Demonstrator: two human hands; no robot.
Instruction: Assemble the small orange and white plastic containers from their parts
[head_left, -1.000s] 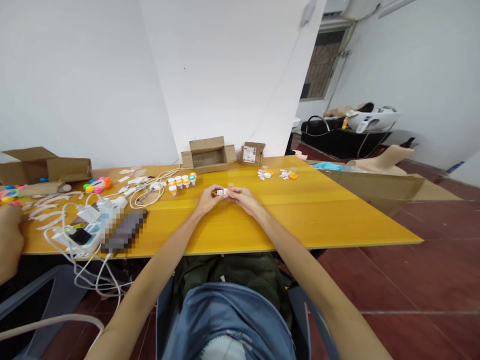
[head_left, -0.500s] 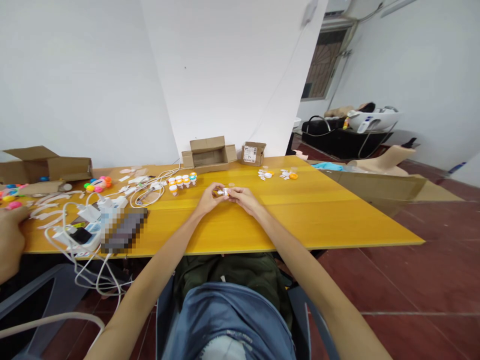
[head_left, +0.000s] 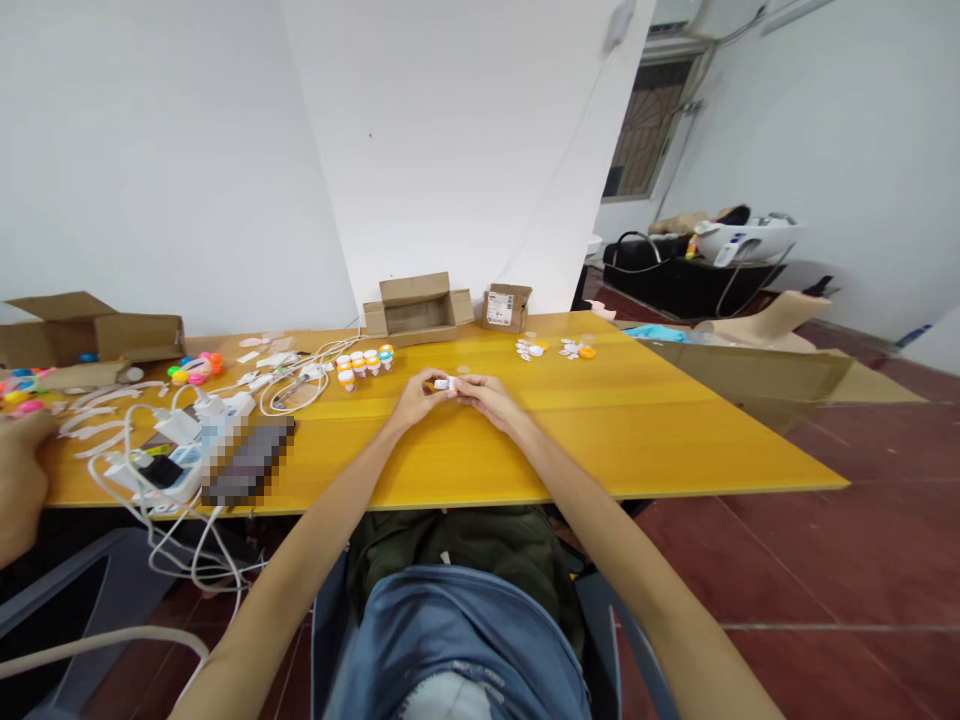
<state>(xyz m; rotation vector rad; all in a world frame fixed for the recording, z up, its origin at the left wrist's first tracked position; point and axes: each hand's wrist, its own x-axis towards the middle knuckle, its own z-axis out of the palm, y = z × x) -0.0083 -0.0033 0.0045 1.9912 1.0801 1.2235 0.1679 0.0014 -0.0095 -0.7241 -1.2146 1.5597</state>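
Observation:
Above the middle of the yellow table (head_left: 600, 440), my left hand (head_left: 421, 399) and my right hand (head_left: 484, 397) meet around a small white piece (head_left: 445, 384). Fingers of both hands pinch it from either side and partly cover it. Left of my hands stand several small white-and-orange figures (head_left: 358, 363), one with a blue band (head_left: 386, 354). Beyond my right hand lie small white and orange parts in two groups, one near a white round part (head_left: 536, 350), the other by an orange part (head_left: 586, 352).
An open cardboard box (head_left: 416, 318) and a smaller box (head_left: 506, 308) stand at the back. On the left are a power strip (head_left: 184, 480), white cables, a dark pixelated object (head_left: 251, 462), colourful balls (head_left: 196, 370) and another person's hand (head_left: 22, 470).
The white piece has turned slightly between my fingers, and my left fingers have shifted a little. The other person's hand at the far left has moved slightly.

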